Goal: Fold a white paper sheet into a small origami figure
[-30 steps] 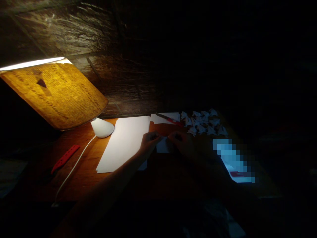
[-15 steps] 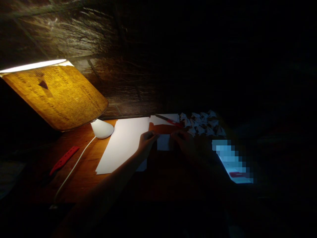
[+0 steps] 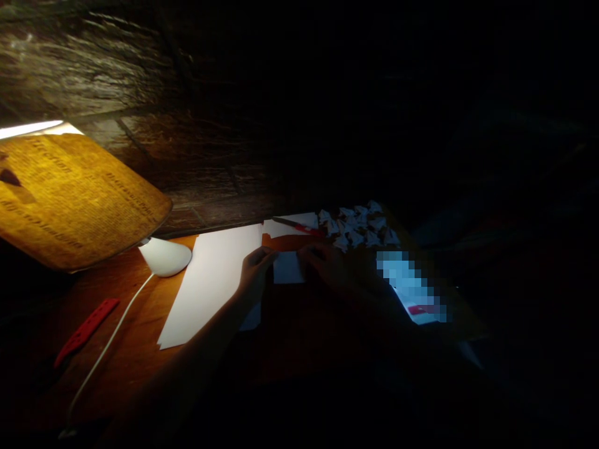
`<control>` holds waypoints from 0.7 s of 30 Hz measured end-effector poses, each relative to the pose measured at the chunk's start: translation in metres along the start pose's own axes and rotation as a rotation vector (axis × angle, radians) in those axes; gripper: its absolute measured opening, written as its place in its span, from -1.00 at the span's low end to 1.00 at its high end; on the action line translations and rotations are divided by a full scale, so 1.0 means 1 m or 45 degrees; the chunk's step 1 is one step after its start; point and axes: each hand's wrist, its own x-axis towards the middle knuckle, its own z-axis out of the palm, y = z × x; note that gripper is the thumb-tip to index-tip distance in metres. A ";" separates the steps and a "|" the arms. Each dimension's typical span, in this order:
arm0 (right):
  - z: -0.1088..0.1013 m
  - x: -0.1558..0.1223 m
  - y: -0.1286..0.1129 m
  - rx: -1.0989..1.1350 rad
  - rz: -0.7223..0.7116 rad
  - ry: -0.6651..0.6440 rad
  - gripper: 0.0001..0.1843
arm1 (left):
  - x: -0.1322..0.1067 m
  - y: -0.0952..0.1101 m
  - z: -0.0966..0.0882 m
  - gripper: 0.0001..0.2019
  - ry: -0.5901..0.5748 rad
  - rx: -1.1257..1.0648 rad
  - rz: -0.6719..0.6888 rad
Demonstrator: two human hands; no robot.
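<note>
In a dim room lit by a lamp, my left hand (image 3: pixel 255 271) and my right hand (image 3: pixel 325 265) both pinch a small white paper piece (image 3: pixel 287 268) between them on the wooden table (image 3: pixel 126 349). My left fingers are closed on its left edge. My right fingers, mostly in shadow, are closed on its right edge. A large white sheet (image 3: pixel 210 280) lies just left of my left hand. Several small folded paper pieces (image 3: pixel 358 224) sit in a cluster beyond my right hand.
A lamp with a printed yellow shade (image 3: pixel 75 199) and white base (image 3: pixel 165 255) stands at the left, its white cord (image 3: pixel 103 355) trailing forward. A red strip (image 3: pixel 84 330) lies near the cord. A red-handled cutter (image 3: pixel 294 226) rests on paper at the back. A glowing screen (image 3: pixel 412 287) lies right.
The view has shifted so everything sits further left in frame. The small paper now lies flatter and more spread between my hands, which stay pinched on its edges.
</note>
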 end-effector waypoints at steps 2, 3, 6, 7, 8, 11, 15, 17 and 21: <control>0.000 -0.001 0.000 -0.023 0.010 -0.019 -0.75 | 0.001 0.000 -0.001 -0.67 -0.010 0.008 0.002; -0.001 -0.001 0.000 -0.032 0.021 -0.025 -0.76 | 0.001 0.000 -0.001 -0.68 -0.019 0.010 -0.004; -0.002 -0.002 -0.001 -0.032 0.056 -0.030 -0.79 | 0.002 0.000 -0.002 -0.69 -0.043 0.006 -0.024; -0.003 -0.002 -0.002 -0.030 0.060 -0.031 -0.79 | 0.002 0.001 -0.002 -0.71 -0.048 -0.004 -0.024; -0.003 -0.002 -0.002 -0.031 0.061 -0.030 -0.78 | 0.001 0.001 -0.001 -0.72 -0.053 -0.017 -0.016; -0.005 0.000 -0.003 -0.047 0.044 -0.003 -0.80 | 0.001 0.003 -0.001 -0.75 -0.084 -0.061 0.025; -0.006 0.002 -0.002 -0.050 0.040 0.036 -0.79 | 0.000 0.006 -0.001 -0.65 -0.150 -0.128 0.009; -0.005 0.002 -0.001 -0.046 0.045 0.038 -0.76 | -0.001 0.007 -0.001 -0.62 -0.170 -0.146 -0.014; -0.003 0.002 0.001 0.004 0.082 0.013 -0.75 | -0.004 0.010 0.000 -0.65 -0.192 -0.164 -0.035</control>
